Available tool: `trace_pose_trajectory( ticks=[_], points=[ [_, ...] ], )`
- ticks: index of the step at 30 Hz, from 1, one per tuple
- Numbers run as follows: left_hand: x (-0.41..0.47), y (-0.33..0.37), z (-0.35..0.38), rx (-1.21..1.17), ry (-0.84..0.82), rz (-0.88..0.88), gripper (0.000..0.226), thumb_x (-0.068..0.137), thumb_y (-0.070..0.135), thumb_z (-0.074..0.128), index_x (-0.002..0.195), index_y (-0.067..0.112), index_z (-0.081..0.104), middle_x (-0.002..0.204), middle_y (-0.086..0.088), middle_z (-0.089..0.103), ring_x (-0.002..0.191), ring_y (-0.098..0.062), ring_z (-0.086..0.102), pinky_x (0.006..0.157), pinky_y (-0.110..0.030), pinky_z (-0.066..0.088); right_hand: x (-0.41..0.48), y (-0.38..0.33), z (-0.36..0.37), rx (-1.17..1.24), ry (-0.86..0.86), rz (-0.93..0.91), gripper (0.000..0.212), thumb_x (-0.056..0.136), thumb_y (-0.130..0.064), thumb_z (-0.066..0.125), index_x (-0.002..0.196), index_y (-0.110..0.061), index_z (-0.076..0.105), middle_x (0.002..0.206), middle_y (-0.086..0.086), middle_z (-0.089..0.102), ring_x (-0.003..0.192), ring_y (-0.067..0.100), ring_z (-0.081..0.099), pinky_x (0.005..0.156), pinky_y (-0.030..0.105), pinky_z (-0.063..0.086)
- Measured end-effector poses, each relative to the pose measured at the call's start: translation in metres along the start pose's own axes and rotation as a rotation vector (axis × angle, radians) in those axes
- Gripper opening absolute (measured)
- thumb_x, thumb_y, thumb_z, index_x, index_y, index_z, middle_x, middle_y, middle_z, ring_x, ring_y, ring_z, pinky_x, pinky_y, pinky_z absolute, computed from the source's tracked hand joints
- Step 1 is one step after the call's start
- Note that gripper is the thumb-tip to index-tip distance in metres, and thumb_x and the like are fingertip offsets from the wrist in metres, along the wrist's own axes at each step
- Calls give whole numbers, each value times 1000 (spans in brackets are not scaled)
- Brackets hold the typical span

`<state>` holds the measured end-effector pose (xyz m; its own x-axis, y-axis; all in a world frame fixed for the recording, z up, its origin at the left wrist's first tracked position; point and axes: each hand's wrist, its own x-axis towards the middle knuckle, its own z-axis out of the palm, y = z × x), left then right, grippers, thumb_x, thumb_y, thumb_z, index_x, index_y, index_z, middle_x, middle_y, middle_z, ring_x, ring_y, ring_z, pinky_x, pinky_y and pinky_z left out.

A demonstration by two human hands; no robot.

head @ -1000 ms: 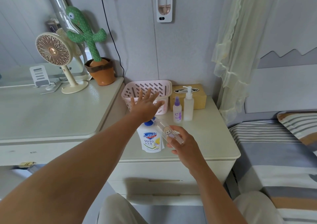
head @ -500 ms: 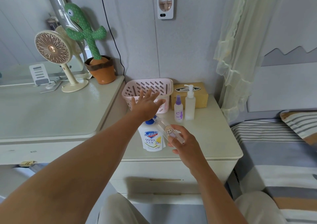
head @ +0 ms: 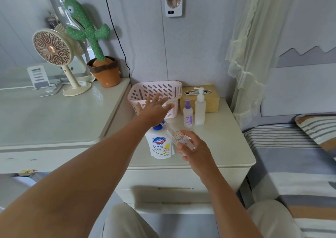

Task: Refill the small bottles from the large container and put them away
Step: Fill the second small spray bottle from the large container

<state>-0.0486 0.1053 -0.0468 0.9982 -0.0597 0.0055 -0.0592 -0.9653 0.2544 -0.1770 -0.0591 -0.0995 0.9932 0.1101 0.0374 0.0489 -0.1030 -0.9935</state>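
A white Safeguard refill pouch (head: 160,145) with a blue cap stands on the nightstand (head: 225,146). My left hand (head: 154,110) hovers above its cap, fingers spread, holding nothing, in front of the pink slotted basket (head: 174,90). My right hand (head: 195,149) grips a clear small bottle (head: 179,135) with a cartoon girl sticker, tilted toward the pouch's cap. A small purple-capped spray bottle (head: 187,114) and a frosted pump bottle (head: 200,107) stand side by side right of the basket.
A wooden tissue box (head: 212,99) sits behind the two bottles. On the desk to the left stand a fan (head: 52,55), a phone stand (head: 39,76) and a toy cactus in a pot (head: 103,70). A bed (head: 291,165) lies on the right.
The view has shifted slightly. My left hand stays spread above the pouch and my right hand keeps its hold on the clear bottle, almost in place.
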Motion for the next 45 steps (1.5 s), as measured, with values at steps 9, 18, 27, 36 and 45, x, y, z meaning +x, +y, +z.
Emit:
trace_pose_trajectory(
  ticks=[9,18,27,36,45],
  points=[
    [3,4,-9,70,27,31,57,95,62,23,148,42,19,160,5,-6,146,-25,-14,107,-64,-12,-2,-7,-2,40,-14,-8,30,94,-23,55,122,-32,51,121,-6,56,106,17,61,62,13,53],
    [1,1,2,15,12,1,57,95,63,23,148,41,22,160,5,-5,145,-24,-16,106,-65,-13,-3,-1,1,32,-4,20,32,94,-20,55,125,-29,51,114,-4,61,100,16,64,61,13,53],
    [7,3,-10,79,24,40,58,94,63,24,149,42,18,160,5,-9,145,-26,-17,106,-65,-14,1,-6,-2,7,-10,-17,32,94,-26,54,126,-30,51,122,-6,57,105,17,62,60,12,51],
    [1,-1,3,49,15,6,55,96,61,23,148,42,20,160,6,-6,145,-24,-16,105,-66,-13,-1,0,3,17,-3,8,29,93,-20,55,119,-34,51,112,-5,62,97,15,64,61,15,53],
    [4,3,-11,93,41,57,58,94,63,23,148,43,17,160,5,-9,145,-26,-16,106,-65,-14,0,-8,-3,-33,-9,-26,31,94,-27,54,125,-30,50,121,-8,56,105,14,61,64,14,54]
  ],
)
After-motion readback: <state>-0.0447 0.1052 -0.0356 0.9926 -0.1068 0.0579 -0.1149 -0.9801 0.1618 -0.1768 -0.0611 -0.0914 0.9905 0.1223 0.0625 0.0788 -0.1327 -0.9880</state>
